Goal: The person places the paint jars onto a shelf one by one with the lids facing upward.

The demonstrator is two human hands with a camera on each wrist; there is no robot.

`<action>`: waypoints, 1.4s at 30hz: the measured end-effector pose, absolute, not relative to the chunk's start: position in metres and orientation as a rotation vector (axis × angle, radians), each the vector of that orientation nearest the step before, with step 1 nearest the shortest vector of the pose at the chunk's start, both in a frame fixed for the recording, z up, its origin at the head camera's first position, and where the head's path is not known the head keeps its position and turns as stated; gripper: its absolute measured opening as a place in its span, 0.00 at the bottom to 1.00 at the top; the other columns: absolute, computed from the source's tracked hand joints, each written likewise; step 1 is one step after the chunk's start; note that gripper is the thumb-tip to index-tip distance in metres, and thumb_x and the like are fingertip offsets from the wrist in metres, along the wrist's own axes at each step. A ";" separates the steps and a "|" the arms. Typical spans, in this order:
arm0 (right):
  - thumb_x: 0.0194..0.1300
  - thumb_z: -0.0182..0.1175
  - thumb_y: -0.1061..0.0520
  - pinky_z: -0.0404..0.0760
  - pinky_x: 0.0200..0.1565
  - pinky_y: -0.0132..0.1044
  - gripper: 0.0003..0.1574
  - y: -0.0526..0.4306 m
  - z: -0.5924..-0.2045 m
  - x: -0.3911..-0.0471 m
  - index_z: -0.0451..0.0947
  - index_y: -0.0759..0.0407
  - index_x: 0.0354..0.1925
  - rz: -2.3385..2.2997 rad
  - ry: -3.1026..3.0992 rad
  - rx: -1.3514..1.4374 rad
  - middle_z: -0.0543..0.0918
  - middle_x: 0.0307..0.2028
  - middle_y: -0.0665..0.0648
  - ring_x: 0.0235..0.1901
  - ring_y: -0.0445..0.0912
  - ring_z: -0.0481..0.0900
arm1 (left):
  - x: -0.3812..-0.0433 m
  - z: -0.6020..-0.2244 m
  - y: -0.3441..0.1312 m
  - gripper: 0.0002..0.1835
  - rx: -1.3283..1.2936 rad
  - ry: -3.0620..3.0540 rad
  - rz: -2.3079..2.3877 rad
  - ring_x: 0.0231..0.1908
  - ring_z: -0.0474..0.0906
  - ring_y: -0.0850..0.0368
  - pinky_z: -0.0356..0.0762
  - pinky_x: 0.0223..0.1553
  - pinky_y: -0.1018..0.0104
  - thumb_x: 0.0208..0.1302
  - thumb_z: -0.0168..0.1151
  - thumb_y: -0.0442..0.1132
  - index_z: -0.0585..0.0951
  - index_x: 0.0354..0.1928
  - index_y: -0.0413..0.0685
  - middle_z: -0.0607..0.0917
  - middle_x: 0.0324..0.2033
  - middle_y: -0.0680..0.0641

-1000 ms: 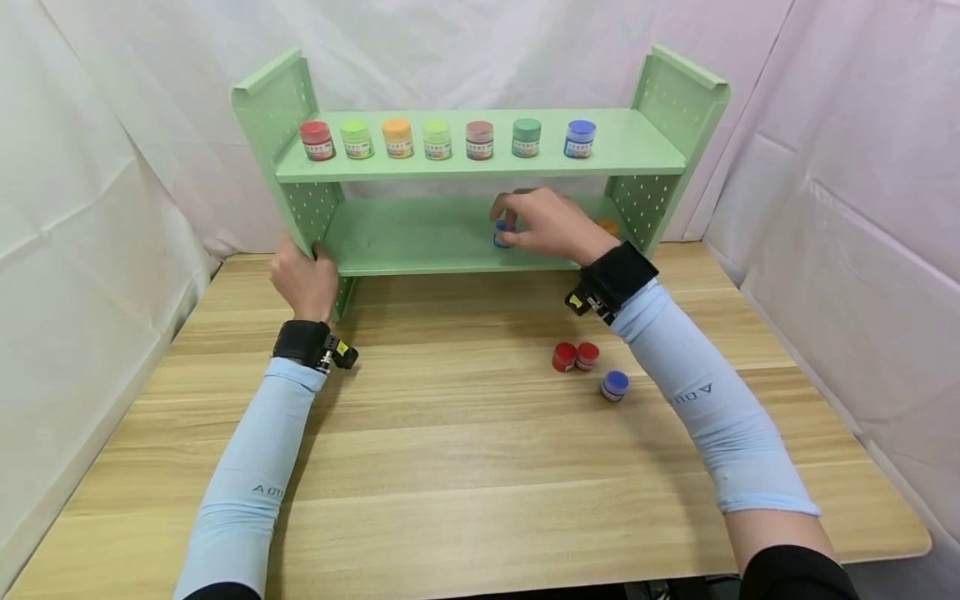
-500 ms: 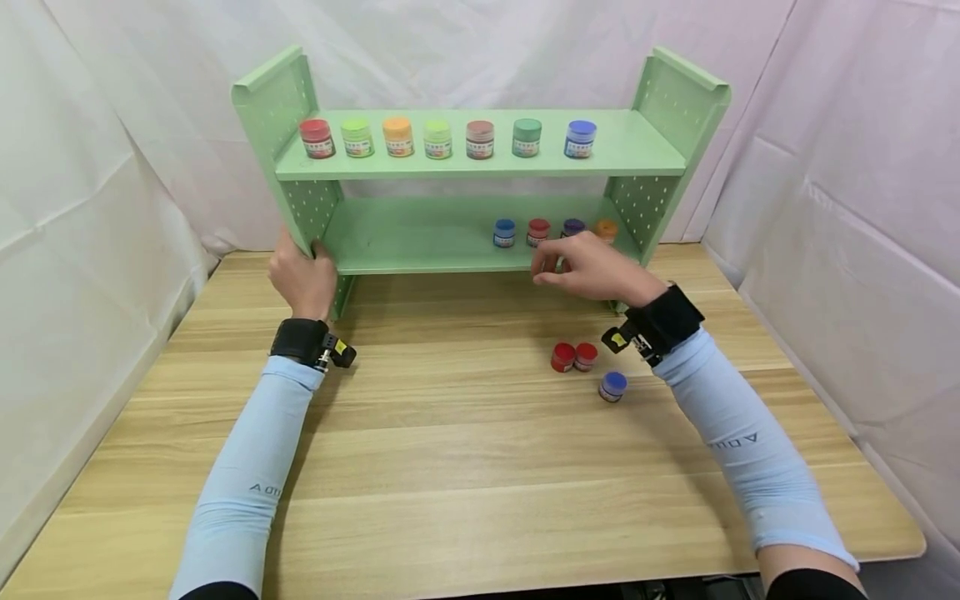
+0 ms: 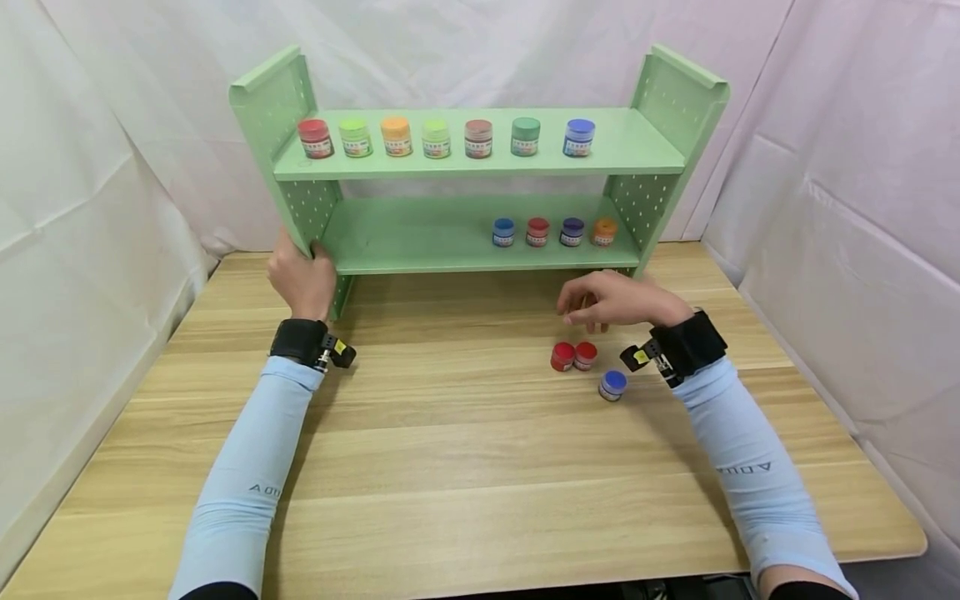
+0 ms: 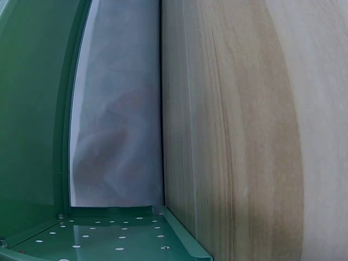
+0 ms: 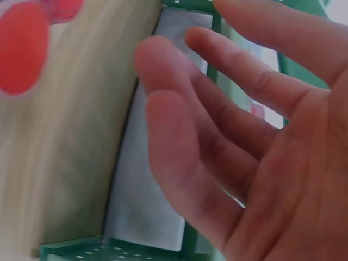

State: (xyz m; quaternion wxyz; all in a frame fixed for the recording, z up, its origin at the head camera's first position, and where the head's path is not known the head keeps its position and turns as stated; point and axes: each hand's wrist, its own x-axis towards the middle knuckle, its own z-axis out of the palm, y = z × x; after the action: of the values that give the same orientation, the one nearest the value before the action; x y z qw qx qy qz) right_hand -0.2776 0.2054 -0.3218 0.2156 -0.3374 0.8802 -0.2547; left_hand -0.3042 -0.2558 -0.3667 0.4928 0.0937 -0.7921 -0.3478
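My left hand (image 3: 302,277) grips the left side of a light green two-tier metal shelf (image 3: 420,237); its fingertips are hidden behind the panel. In the left wrist view only the shelf's underside and perforated side panel (image 4: 103,236) appear. Over the table, just in front of the shelf, my right hand (image 3: 622,298) hangs with loosely bent fingers and holds nothing. Below it stand two small red-lidded jars (image 3: 562,357) side by side, and a blue-lidded jar (image 3: 612,385) nearer me. On the lower tier's right half are a blue jar (image 3: 503,232), red jar (image 3: 537,232), purple jar (image 3: 572,232) and orange jar (image 3: 603,232).
Several jars in a spaced row, among them a green jar (image 3: 525,137), occupy the upper tier. The wooden table (image 3: 420,450) is bounded by white cloth (image 3: 840,200) at the back and sides.
My right hand has let go of the blue jar on the lower tier and moved down and right, out over the table. My left hand has stayed at the shelf's side.
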 end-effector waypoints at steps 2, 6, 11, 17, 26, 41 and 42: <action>0.65 0.61 0.51 0.83 0.32 0.45 0.14 0.208 -0.328 -0.279 0.78 0.53 0.48 -0.710 2.427 -0.925 0.84 0.37 0.60 0.31 0.54 0.82 | -0.305 -0.367 -0.256 0.17 0.225 -1.926 -0.845 0.48 0.84 0.47 0.77 0.49 0.50 0.57 0.53 0.30 0.81 0.48 0.43 0.87 0.46 0.43; 0.62 0.64 0.52 0.82 0.34 0.44 0.19 0.211 -0.339 -0.284 0.77 0.58 0.49 -0.711 2.397 -0.937 0.84 0.38 0.58 0.34 0.50 0.81 | -0.305 -0.367 -0.257 0.16 0.234 -1.930 -0.845 0.46 0.84 0.46 0.78 0.48 0.50 0.57 0.52 0.30 0.80 0.47 0.42 0.87 0.44 0.41; 0.59 0.66 0.51 0.79 0.41 0.39 0.20 0.208 -0.347 -0.291 0.79 0.57 0.48 -0.650 2.399 -0.999 0.84 0.38 0.52 0.38 0.45 0.80 | -0.302 -0.365 -0.259 0.15 0.266 -1.918 -0.843 0.46 0.84 0.45 0.77 0.47 0.50 0.57 0.52 0.30 0.81 0.46 0.41 0.87 0.43 0.41; 0.55 0.70 0.52 0.79 0.42 0.37 0.20 0.201 -0.349 -0.293 0.80 0.56 0.46 -0.650 2.365 -1.014 0.86 0.36 0.52 0.38 0.45 0.82 | -0.302 -0.363 -0.261 0.14 0.250 -1.907 -0.837 0.46 0.84 0.46 0.78 0.46 0.50 0.57 0.52 0.29 0.81 0.45 0.41 0.87 0.43 0.41; 0.55 0.70 0.57 0.80 0.41 0.35 0.19 0.197 -0.357 -0.294 0.80 0.58 0.46 -0.675 2.283 -0.987 0.86 0.38 0.55 0.38 0.47 0.81 | -0.306 -0.364 -0.261 0.15 0.256 -1.912 -0.844 0.47 0.84 0.49 0.77 0.49 0.51 0.57 0.53 0.29 0.81 0.46 0.43 0.88 0.43 0.43; 0.63 0.63 0.52 0.76 0.41 0.38 0.08 0.206 -0.364 -0.295 0.81 0.48 0.42 -0.567 2.422 -0.946 0.85 0.37 0.50 0.37 0.45 0.79 | -0.307 -0.367 -0.257 0.13 0.248 -1.925 -0.842 0.45 0.84 0.47 0.77 0.45 0.50 0.58 0.52 0.30 0.81 0.44 0.42 0.88 0.41 0.42; 0.63 0.63 0.51 0.76 0.41 0.38 0.08 0.207 -0.365 -0.296 0.81 0.47 0.42 -0.558 2.445 -0.934 0.85 0.37 0.49 0.37 0.45 0.79 | -0.307 -0.367 -0.257 0.13 0.247 -1.926 -0.844 0.45 0.84 0.47 0.77 0.45 0.50 0.58 0.52 0.30 0.81 0.44 0.42 0.88 0.42 0.42</action>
State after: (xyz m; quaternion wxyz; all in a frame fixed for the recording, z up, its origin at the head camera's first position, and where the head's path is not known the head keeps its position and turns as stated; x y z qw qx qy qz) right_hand -0.2955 0.2075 -0.3648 0.2306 -0.3397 0.8890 -0.2027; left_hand -0.3073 -0.2566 -0.3672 0.4902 0.1017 -0.7929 -0.3474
